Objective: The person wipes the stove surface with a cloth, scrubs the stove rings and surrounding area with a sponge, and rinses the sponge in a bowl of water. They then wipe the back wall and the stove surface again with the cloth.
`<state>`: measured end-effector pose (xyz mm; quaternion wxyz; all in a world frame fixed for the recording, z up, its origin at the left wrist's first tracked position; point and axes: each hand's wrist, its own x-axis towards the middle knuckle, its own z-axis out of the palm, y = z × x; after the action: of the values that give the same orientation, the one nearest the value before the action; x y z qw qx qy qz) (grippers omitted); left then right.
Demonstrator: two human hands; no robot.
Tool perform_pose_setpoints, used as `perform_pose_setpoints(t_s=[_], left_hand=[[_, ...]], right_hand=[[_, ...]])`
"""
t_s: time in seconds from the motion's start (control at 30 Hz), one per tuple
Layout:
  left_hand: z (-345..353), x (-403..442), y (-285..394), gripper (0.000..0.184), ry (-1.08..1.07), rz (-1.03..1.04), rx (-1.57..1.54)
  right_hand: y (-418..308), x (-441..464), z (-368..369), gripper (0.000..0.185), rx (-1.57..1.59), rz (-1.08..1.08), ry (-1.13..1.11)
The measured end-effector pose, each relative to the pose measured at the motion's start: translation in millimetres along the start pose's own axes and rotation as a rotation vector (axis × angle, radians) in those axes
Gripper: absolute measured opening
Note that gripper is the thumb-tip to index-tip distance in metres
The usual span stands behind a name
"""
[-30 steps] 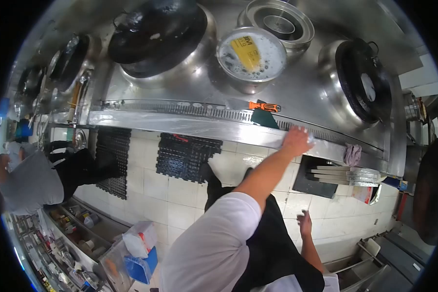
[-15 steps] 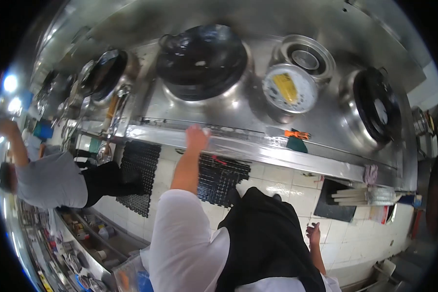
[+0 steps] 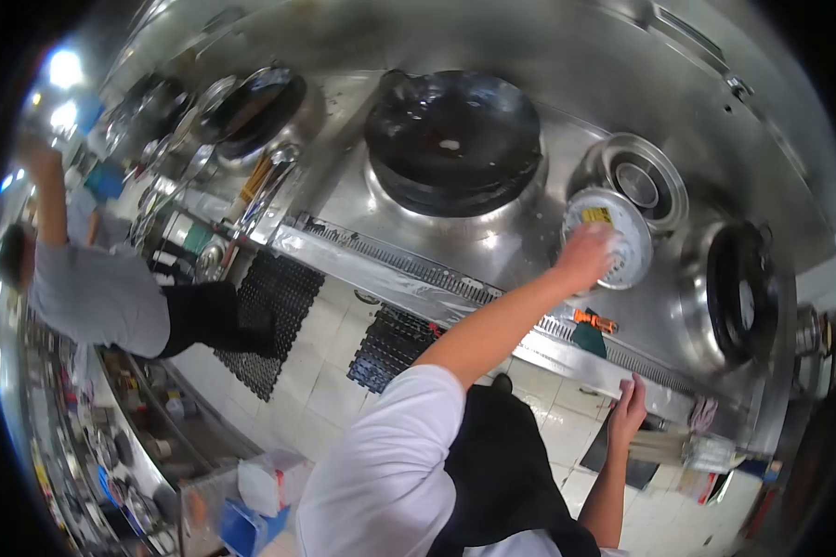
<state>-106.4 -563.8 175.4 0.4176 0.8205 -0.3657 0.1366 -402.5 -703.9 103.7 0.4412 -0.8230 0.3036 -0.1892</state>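
My left hand (image 3: 587,257) reaches into a round metal pot (image 3: 643,243) of whitish, foamy liquid. Just beyond the hand, part of a yellow pad (image 3: 597,215) shows; its exact kind is unclear. My fingers are smeared and partly hidden, so their hold on the pad cannot be made out. Low at the right, my right hand (image 3: 630,408) hangs in front of the counter with fingers apart, holding nothing visible. An orange-handled tool (image 3: 594,321) and a dark green pad (image 3: 589,341) lie on the counter's front ledge, near the pot.
A large black wok (image 3: 450,139) sits on the range to the left, another wok (image 3: 743,292) at the right. A lidless round metal container (image 3: 636,181) stands behind the pot. At far left a person (image 3: 102,288) raises an arm. Black mats (image 3: 274,316) cover part of the floor.
My left hand has moved right, from the counter's front edge into the pot over the yellow pad. My right hand has risen toward the counter. The whole view has shifted and turned.
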Motion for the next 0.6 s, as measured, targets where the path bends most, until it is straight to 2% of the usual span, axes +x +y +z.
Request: perform_pose_setpoints(t_s=[0.03, 0.1, 0.17, 0.27, 0.33, 0.37, 0.43, 0.5, 0.53, 0.57, 0.6], left_hand=[[17.7, 15.1, -6.1, 0.032, -0.147, -0.011, 0.080], [61.8, 32.4, -30.1, 0.032, -0.490, -0.039, 0.331], [100.8, 34.5, -47.6, 0.033, -0.490, -0.014, 0.485], [132.4, 33.1, -68.4, 0.033, -0.460, -0.171, 0.503], [138.2, 32.5, -77.8, 0.033, -0.671, -0.282, 0.511], [140.1, 35.6, -84.6, 0.033, -0.670, -0.301, 0.502], [79.6, 55.1, -63.4, 0.033, -0.837, -0.507, 0.095], [85.6, 60.7, -82.1, 0.035, -0.771, -0.580, 0.041], [82.7, 61.4, -87.8, 0.038, -0.538, -0.821, -0.370], [79.9, 59.3, -92.8, 0.041, -0.272, -1.034, -0.781], [55.8, 55.2, -84.5, 0.039, -0.133, -0.990, -0.986]], right_hand=[[-23.9, 20.4, 9.2, 0.034, 0.012, -0.023, -0.002], [-65.3, 61.4, 36.2, 0.033, 0.064, -0.238, 0.030], [-97.8, 98.8, 56.7, 0.031, 0.019, -0.330, 0.016], [-120.1, 141.9, 90.1, 0.029, -0.057, -0.524, 0.002], [-138.3, 155.1, 103.9, 0.029, -0.038, -0.453, -0.043], [-142.4, 160.2, 109.0, 0.029, -0.029, -0.380, -0.071], [-127.0, 177.6, 123.0, 0.031, -0.059, -0.400, -0.085], [-125.5, 185.2, 133.9, 0.034, -0.194, -0.394, -0.067], [-132.5, 187.0, 138.2, 0.034, -0.195, -0.395, -0.075], [-139.3, 187.9, 139.0, 0.036, -0.262, -0.273, -0.093], [-147.2, 184.5, 140.8, 0.038, -0.336, -0.149, -0.114]])
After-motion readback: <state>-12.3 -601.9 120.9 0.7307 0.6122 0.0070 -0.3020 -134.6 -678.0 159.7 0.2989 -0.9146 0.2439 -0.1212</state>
